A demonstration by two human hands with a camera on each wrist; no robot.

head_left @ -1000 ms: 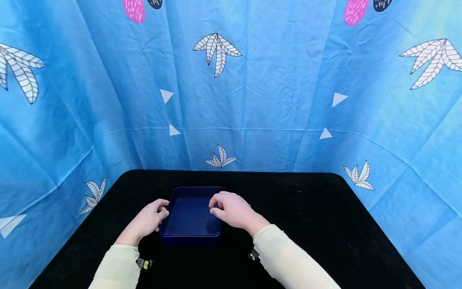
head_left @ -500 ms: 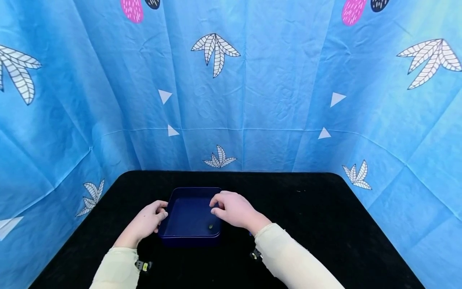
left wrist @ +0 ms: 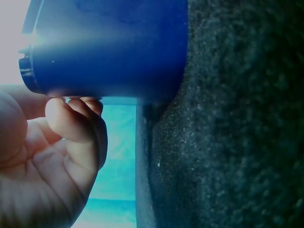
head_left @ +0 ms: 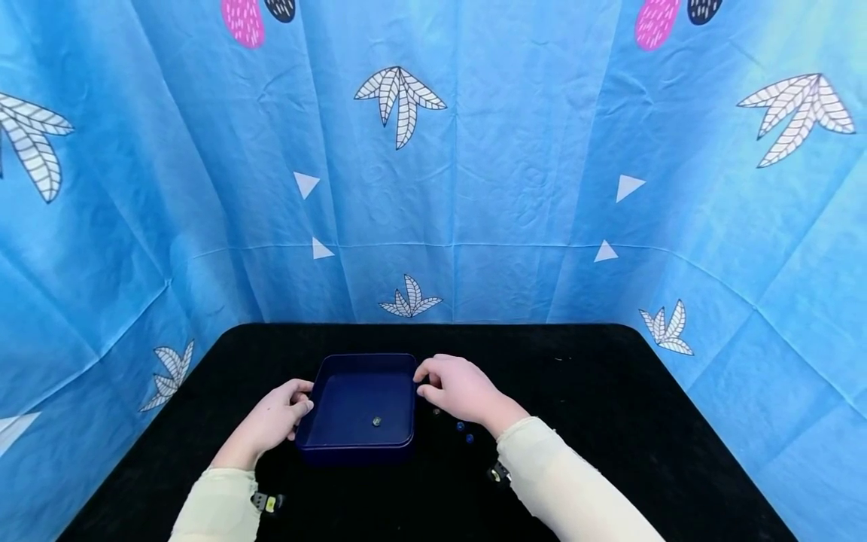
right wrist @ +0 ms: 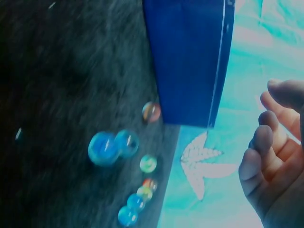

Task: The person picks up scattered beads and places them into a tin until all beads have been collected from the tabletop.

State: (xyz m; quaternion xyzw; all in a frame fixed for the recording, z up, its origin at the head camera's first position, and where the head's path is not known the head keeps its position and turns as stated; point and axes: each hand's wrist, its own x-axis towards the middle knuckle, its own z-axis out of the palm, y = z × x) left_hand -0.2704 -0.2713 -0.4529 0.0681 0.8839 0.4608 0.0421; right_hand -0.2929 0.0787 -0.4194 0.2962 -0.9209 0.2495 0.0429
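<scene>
A dark blue tray-like box (head_left: 355,454) stands on the black table, with one small marble (head_left: 376,421) on its floor. My left hand (head_left: 269,416) is at the box's left side; in the left wrist view its bent fingers (left wrist: 71,121) touch the outer wall. Just beyond the right wall is my right hand (head_left: 460,389), its fingers loosely bent with nothing between them. On the cloth below that hand lie a brownish marble (head_left: 436,412) and two blue marbles (head_left: 460,426). The right wrist view shows several glass marbles, among them a green one (right wrist: 148,164).
The black cloth-covered table (head_left: 576,452) extends to the right of the box. A blue patterned curtain (head_left: 515,188) encloses the back and both sides. Small pale specks (right wrist: 19,134) lie on the cloth.
My right hand has moved from over the box to the right, past its wall. A marble has appeared in the box and rolled left. Marbles on the cloth have come into sight.
</scene>
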